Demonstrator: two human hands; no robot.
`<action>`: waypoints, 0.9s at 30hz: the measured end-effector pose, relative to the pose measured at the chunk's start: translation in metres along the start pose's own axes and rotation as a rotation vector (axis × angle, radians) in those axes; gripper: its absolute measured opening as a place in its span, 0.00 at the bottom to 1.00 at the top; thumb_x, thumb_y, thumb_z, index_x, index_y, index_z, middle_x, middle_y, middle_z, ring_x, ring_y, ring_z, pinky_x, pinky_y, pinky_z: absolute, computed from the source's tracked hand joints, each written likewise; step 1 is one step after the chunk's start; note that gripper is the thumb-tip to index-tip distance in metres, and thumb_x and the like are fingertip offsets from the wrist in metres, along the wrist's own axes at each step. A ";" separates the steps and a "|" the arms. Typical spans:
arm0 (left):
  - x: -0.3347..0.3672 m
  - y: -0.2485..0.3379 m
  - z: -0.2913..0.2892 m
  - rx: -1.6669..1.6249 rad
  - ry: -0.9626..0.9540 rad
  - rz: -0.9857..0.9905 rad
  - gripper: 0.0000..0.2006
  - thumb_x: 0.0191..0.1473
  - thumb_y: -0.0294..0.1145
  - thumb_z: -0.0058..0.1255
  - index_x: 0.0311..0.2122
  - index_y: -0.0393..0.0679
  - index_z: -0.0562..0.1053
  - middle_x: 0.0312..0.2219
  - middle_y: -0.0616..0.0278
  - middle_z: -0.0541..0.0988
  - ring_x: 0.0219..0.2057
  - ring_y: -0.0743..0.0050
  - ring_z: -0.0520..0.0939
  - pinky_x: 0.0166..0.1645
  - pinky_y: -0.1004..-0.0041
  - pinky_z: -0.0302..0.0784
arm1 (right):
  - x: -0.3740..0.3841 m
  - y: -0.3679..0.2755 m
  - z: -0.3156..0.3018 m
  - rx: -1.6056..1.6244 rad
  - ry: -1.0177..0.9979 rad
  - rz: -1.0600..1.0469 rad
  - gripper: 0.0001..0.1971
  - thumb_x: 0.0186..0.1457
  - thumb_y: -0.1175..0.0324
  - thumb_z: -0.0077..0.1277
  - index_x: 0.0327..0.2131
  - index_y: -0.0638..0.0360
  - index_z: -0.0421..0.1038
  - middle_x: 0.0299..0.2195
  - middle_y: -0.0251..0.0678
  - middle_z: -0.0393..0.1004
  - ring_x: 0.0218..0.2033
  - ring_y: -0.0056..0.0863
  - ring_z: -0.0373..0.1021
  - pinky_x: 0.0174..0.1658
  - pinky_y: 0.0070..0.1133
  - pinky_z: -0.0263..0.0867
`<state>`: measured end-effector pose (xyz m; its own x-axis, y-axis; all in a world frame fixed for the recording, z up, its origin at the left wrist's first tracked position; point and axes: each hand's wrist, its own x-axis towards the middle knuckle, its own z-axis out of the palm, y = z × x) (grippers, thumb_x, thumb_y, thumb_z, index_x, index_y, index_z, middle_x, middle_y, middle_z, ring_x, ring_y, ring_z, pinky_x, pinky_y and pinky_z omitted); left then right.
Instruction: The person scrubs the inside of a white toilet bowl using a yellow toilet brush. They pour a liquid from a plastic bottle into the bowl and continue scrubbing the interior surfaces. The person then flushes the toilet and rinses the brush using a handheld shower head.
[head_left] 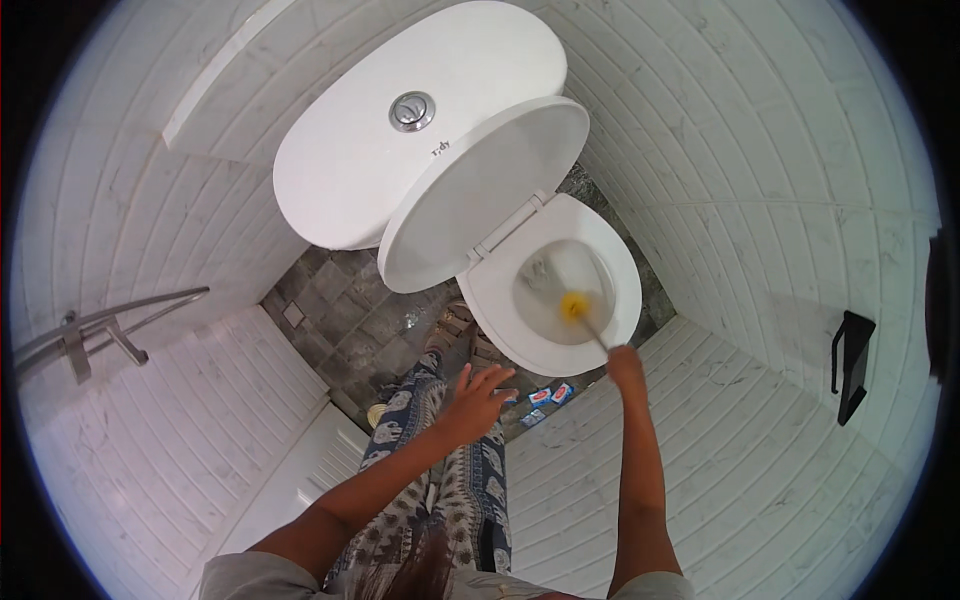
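My right hand (626, 366) is closed round the handle of a toilet brush, just past the front right rim of the toilet bowl (621, 262). The brush's yellow head (575, 306) is inside the bowl and looks blurred. In front of my legs, my left hand (478, 404) hangs in the air with its fingers spread and nothing in it. The white seat lid (490, 190) is raised and leans back against the cistern (340, 160).
Several small blue, white and red packets (540, 398) lie on the dark tiled floor (345, 300) near my feet. A black holder (852, 366) is fixed to the right wall. A metal rail (120, 325) juts from the left wall. White tiled walls stand close around.
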<state>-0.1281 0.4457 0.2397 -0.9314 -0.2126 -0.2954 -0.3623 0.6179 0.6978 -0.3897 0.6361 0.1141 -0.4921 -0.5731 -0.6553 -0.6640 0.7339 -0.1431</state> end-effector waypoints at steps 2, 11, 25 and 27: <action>0.006 -0.016 0.029 0.088 -0.081 -0.131 0.17 0.42 0.27 0.44 0.42 0.45 0.69 0.51 0.58 0.57 0.55 0.60 0.52 0.54 0.42 0.41 | 0.023 -0.001 -0.035 0.099 0.161 -0.035 0.06 0.41 0.75 0.43 0.23 0.64 0.70 0.23 0.46 0.71 0.29 0.43 0.69 0.32 0.34 0.64; 0.036 -0.025 0.039 0.115 -0.173 -0.303 0.21 0.44 0.31 0.44 0.47 0.42 0.64 0.55 0.56 0.51 0.58 0.56 0.44 0.54 0.39 0.36 | 0.016 -0.047 0.015 0.157 0.114 -0.633 0.09 0.43 0.71 0.49 0.30 0.62 0.71 0.26 0.49 0.70 0.29 0.42 0.67 0.33 0.31 0.64; 0.043 -0.034 0.047 0.082 -0.227 -0.418 0.22 0.43 0.35 0.46 0.47 0.44 0.65 0.55 0.56 0.51 0.58 0.54 0.41 0.53 0.37 0.34 | -0.015 -0.068 -0.024 -0.231 -0.125 0.109 0.10 0.52 0.69 0.36 0.32 0.60 0.69 0.27 0.45 0.71 0.28 0.37 0.71 0.31 0.33 0.67; 0.046 -0.044 0.046 0.124 -0.140 -0.423 0.22 0.42 0.35 0.47 0.46 0.44 0.65 0.55 0.57 0.51 0.59 0.54 0.40 0.53 0.37 0.34 | -0.036 -0.099 -0.004 -0.096 -0.085 -0.027 0.09 0.49 0.70 0.40 0.29 0.63 0.70 0.28 0.47 0.71 0.29 0.37 0.71 0.32 0.31 0.67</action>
<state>-0.1535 0.4437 0.1650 -0.6856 -0.3667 -0.6289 -0.6950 0.5866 0.4157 -0.3088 0.5820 0.1549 -0.4266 -0.5561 -0.7133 -0.7294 0.6778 -0.0922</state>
